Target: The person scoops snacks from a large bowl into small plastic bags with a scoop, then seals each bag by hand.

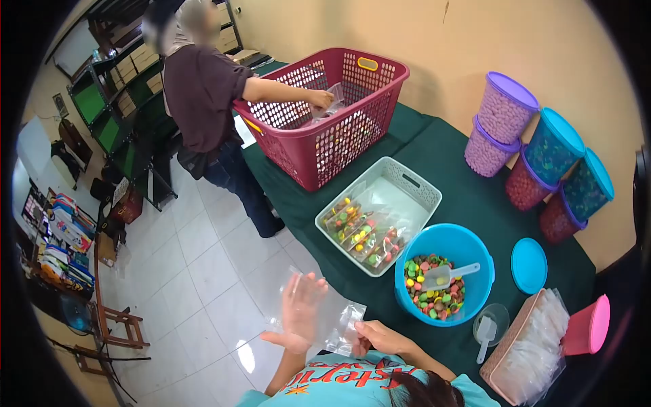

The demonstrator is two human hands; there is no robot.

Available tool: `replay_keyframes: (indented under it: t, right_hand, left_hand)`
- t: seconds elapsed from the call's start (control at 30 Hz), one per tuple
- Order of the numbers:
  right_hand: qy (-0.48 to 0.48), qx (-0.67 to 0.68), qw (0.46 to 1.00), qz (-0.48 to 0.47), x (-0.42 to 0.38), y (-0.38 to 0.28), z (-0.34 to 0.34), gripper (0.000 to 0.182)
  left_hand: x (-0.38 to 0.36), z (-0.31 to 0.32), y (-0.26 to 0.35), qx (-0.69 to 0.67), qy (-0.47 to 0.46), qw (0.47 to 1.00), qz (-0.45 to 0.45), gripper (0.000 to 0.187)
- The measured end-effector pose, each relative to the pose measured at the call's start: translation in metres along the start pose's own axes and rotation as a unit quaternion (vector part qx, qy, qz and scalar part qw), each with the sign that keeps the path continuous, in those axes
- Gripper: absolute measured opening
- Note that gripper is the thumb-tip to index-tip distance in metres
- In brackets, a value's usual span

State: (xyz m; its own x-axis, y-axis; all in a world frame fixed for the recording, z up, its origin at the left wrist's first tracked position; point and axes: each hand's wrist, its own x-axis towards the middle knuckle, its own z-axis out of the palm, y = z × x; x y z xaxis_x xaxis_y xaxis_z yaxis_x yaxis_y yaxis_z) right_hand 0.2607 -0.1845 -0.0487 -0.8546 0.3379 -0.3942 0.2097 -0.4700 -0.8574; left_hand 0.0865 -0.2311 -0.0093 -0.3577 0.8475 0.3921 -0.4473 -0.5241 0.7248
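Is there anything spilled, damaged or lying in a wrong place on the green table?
Nothing stands out. The candies stay inside the blue bowl, its lid lies flat beside it, and the filled bags sit in the white tray.

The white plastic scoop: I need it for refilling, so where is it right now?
In the head view, the white plastic scoop lies on the coloured candies inside the round blue plastic tub, right of the pale slotted tray.

Blue tub (pixel 468 254) of multicoloured candies (pixel 434 288), maroon basket (pixel 325 115), dark green tablecloth (pixel 468 197).
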Motion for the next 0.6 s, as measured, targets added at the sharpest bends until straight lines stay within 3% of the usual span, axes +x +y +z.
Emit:
replay_keyframes:
  t: [0.03, 0.1, 0.17, 0.23, 0.27, 0.3, 0.33, 0.37, 0.47, 0.6]
  right_hand:
    - [0.001, -0.004, 1.0, 0.001, -0.004, -0.013, -0.005, 0.035]
    - [0.034, -0.154, 0.985, -0.07, -0.023, -0.052, -0.007, 0.041]
    - [0.066, -0.24, 0.959, -0.132, -0.036, -0.076, -0.01, 0.027]
    - [0.157, -0.25, 0.916, -0.272, -0.049, -0.093, -0.006, 0.015]
    - [0.163, -0.25, 0.915, -0.271, -0.05, -0.098, -0.005, 0.015]
    - [0.257, -0.305, 0.833, -0.382, -0.049, -0.102, -0.001, 0.016]
    - [0.344, -0.352, 0.727, -0.48, -0.049, -0.103, 0.0, 0.022]
    - [0.351, -0.351, 0.726, -0.475, -0.05, -0.104, -0.003, 0.022]
    - [0.344, -0.432, 0.681, -0.482, -0.051, -0.103, -0.015, 0.03]
    - [0.389, -0.417, 0.678, -0.465, -0.045, -0.099, -0.018, 0.03]
  left_hand:
    - [0.008, -0.001, -0.002, -0.059, 0.002, 0.998, 0.01, 0.118]
    - [0.026, 0.0, -0.007, -0.068, -0.027, 0.997, 0.019, 0.118]
    - [0.036, 0.004, -0.013, -0.073, -0.058, 0.995, 0.023, 0.117]
    - [0.042, 0.012, -0.021, 0.087, -0.101, 0.991, -0.027, 0.118]
    - [0.046, 0.018, -0.026, 0.112, -0.151, 0.981, -0.036, 0.115]
    - [0.05, 0.023, -0.029, 0.108, -0.155, 0.981, -0.04, 0.115]
    - [0.054, 0.028, -0.032, 0.163, -0.245, 0.952, -0.084, 0.109]
    - [0.058, 0.032, -0.034, 0.215, -0.333, 0.91, -0.126, 0.104]
    - [0.068, 0.041, -0.043, 0.231, -0.434, 0.861, -0.129, 0.097]
    - [0.089, 0.036, -0.054, 0.204, -0.495, 0.825, -0.18, 0.096]
